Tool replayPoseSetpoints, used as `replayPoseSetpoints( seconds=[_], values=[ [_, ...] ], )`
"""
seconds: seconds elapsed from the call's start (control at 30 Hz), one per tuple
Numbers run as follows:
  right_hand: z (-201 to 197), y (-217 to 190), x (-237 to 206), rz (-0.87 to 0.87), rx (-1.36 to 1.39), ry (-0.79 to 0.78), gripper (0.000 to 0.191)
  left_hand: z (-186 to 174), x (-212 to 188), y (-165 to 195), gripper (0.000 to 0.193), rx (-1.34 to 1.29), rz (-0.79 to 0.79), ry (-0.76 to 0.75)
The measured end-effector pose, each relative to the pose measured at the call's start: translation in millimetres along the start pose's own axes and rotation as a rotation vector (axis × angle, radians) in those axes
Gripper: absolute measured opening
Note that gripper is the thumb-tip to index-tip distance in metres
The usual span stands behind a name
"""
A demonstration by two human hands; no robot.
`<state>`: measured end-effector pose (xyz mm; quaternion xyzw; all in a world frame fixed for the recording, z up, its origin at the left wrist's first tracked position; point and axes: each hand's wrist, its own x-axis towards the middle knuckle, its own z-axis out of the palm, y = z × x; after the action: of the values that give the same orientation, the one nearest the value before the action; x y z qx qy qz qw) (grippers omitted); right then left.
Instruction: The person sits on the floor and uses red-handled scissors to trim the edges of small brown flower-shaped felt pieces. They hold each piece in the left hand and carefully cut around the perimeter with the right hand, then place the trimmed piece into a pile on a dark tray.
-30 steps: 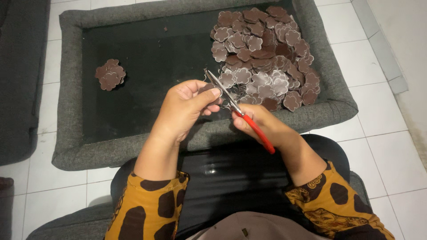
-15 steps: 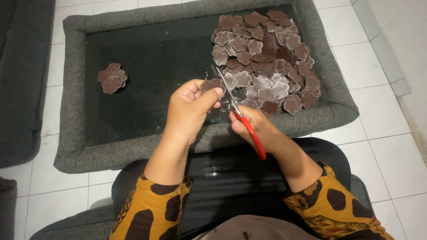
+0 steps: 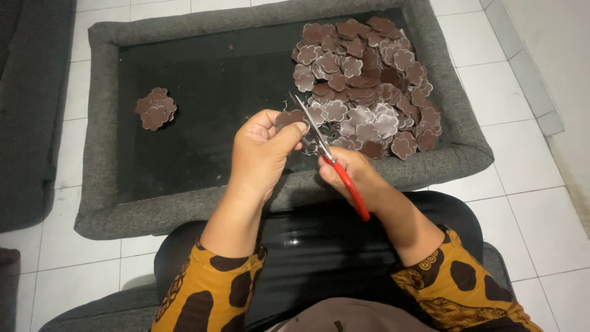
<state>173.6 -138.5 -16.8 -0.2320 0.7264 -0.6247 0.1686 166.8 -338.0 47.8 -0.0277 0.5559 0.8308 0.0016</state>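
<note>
Over the near rim of the grey padded tray (image 3: 270,200), left hand (image 3: 261,154) pinches a small brown flower-shaped piece (image 3: 289,118) between thumb and fingertips, piece held up off the tray floor, above its near-middle. Right hand (image 3: 351,175) is clenched on the red-handled scissors (image 3: 329,157); long axis runs diagonally, handles toward the body and to the right, blade tips pointing away and left, reaching the piece's right edge, touching or just beside it, cannot tell if blades are parted. Piece lies left of the blades, so left hand is the nearer one. Toward the tray's far right corner sits a big pile of brown flower pieces (image 3: 369,86), just beyond the blade tips. Toward the tray's left side, well apart, lies a small stack of pieces (image 3: 155,108). Bare dark floor between the two. Black sheet on the lap (image 3: 319,246) below the near rim.
</note>
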Motion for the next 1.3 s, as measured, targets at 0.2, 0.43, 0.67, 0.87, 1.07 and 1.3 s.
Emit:
replayPoseSetpoints(
  seconds=[0.2,0.43,0.67,0.87,1.07,1.3],
  values=[
    [-1.6,-2.9,0.5,0.029,-0.004,-0.019,0.039,-2.9,0.1,2.3,0.009,0.02,-0.016,-0.002],
    [0.9,-8.8,1.8,0.011,-0.052,-0.04,0.038,-6.0,1.9,0.9,0.01,-0.028,0.023,-0.058],
    [-2.3,-13.7,-0.3,-0.058,0.031,-0.091,0.041,-2.9,1.6,-3.8,0.013,-0.063,-0.003,-0.076],
    [-1.2,-7.6,-0.5,-0.026,0.069,-0.058,0.04,-2.2,0.9,-3.1,0.016,-0.044,0.045,-0.09],
    [-0.5,-4.2,0.3,-0.023,0.101,-0.051,0.039,-2.1,0.2,-1.8,0.016,-0.059,0.053,-0.097],
    [-1.1,-1.7,-1.4,0.013,0.113,-0.036,0.037,-1.1,1.2,-2.1,0.016,-0.049,0.051,-0.098]
  ],
)
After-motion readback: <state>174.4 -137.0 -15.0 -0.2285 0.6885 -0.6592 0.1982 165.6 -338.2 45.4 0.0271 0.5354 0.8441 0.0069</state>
